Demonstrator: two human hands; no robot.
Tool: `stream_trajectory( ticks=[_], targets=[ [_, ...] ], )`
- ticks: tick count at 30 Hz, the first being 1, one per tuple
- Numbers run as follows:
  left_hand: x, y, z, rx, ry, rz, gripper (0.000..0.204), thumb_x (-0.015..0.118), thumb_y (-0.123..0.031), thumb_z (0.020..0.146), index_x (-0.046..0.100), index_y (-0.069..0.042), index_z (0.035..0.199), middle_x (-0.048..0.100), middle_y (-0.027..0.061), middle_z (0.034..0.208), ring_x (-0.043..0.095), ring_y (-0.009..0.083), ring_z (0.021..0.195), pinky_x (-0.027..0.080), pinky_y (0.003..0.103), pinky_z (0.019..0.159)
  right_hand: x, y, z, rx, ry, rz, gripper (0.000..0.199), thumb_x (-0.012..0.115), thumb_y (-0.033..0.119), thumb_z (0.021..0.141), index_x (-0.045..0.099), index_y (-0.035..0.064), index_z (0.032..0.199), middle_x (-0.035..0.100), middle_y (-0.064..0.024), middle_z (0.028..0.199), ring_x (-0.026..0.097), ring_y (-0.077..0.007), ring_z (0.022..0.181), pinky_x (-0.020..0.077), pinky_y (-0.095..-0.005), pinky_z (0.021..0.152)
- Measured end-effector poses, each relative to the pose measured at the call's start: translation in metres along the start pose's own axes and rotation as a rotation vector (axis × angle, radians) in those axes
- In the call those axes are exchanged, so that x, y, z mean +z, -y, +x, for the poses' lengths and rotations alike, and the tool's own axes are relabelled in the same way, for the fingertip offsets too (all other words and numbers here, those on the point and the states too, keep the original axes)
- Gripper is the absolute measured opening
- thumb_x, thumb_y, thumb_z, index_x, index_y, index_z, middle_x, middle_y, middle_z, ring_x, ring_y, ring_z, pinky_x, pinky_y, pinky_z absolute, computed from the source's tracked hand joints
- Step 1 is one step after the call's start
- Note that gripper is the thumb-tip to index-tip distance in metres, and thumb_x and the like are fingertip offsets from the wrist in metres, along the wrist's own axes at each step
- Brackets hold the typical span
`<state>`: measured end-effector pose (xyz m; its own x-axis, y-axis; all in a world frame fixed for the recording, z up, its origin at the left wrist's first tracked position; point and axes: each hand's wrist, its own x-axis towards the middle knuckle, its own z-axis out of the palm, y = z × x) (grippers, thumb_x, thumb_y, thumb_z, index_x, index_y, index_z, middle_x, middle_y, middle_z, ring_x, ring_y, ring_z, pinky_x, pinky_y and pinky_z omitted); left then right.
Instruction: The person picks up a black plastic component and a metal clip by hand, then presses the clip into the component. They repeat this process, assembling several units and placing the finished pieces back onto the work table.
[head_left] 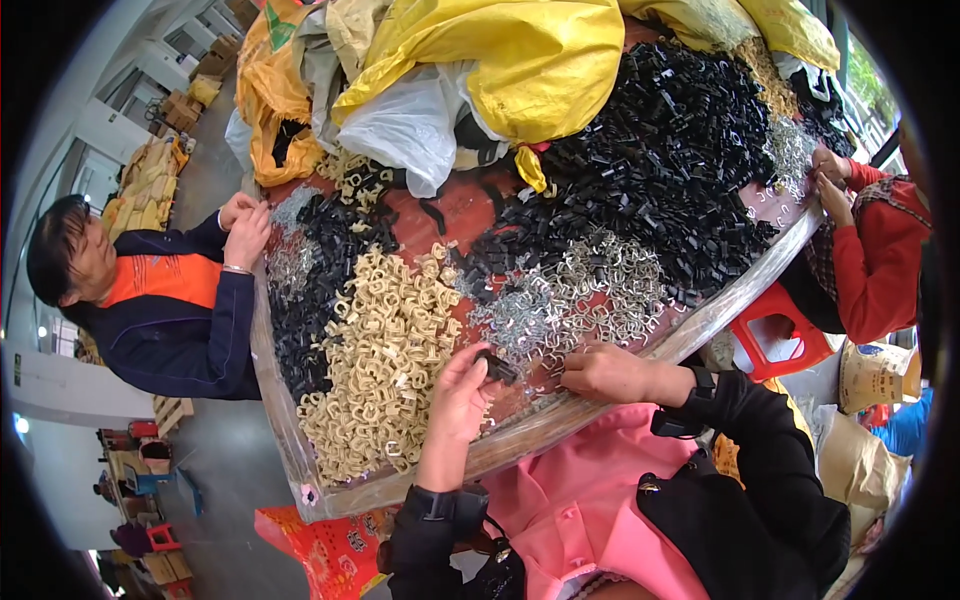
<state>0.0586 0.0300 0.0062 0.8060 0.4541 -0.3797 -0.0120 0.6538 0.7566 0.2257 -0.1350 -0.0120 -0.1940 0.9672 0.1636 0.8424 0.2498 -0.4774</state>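
A small black plastic part (497, 367) is pinched between the thumb and fingers of my left hand (460, 395), just above the table's near edge. My right hand (612, 373) rests low over the tabletop to its right, fingers curled together; whatever they grip, if anything, is hidden. Beyond both hands lie a pile of small silvery springs or pins (515, 318) and a heap of bent metal clips (605, 290). Cream-coloured plastic clips (385, 360) are heaped to the left of my left hand. A large mound of black plastic parts (660, 160) covers the far right.
A wooden rim (460, 462) borders the red tabletop (440, 212). Yellow sacks (500, 60) and a white plastic bag (405, 135) lie at the far side. Co-workers sit left (160, 300) and right (880, 240), hands at the table. A red stool (780, 335) stands right.
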Motion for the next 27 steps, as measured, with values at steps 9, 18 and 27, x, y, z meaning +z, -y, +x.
stream_trajectory(
  ticks=[9, 18, 27],
  targets=[
    [-0.013, 0.013, -0.035, -0.074, -0.004, -0.283, 0.018, 0.051, -0.005, 0.079, 0.05, 0.0, 0.096, 0.057, 0.0135, 0.091, 0.058, 0.0195, 0.076, 0.049, 0.024, 0.061, 0.003, 0.009, 0.019, 0.042, 0.129, -0.192, 0.011, 0.05, 0.013, 0.068, 0.048, 0.004, 0.074, 0.05, -0.0099, 0.072, 0.056, -0.0272, 0.062, 0.0467, -0.037, 0.055],
    [0.003, 0.024, -0.046, -0.137, 0.09, -0.187, 0.021, 0.054, -0.005, 0.077, 0.049, -0.003, 0.098, 0.057, 0.0128, 0.089, 0.058, 0.0202, 0.073, 0.049, 0.025, 0.062, -0.009, 0.031, 0.012, 0.216, -0.138, 0.604, 0.01, 0.05, 0.013, 0.078, 0.048, 0.0038, 0.081, 0.048, -0.0052, 0.066, 0.05, -0.0158, 0.058, 0.0403, -0.0271, 0.052],
    [0.029, 0.038, -0.028, 0.151, 0.091, 0.303, 0.025, 0.062, -0.001, 0.07, 0.05, -0.005, 0.091, 0.054, 0.0035, 0.074, 0.054, 0.011, 0.067, 0.043, 0.02, 0.058, -0.002, 0.033, 0.009, 0.51, -0.004, 1.389, 0.011, 0.047, 0.015, 0.083, 0.047, 0.0049, 0.082, 0.044, 0.0022, 0.062, 0.04, -0.0043, 0.051, 0.0337, -0.019, 0.048]
  ],
)
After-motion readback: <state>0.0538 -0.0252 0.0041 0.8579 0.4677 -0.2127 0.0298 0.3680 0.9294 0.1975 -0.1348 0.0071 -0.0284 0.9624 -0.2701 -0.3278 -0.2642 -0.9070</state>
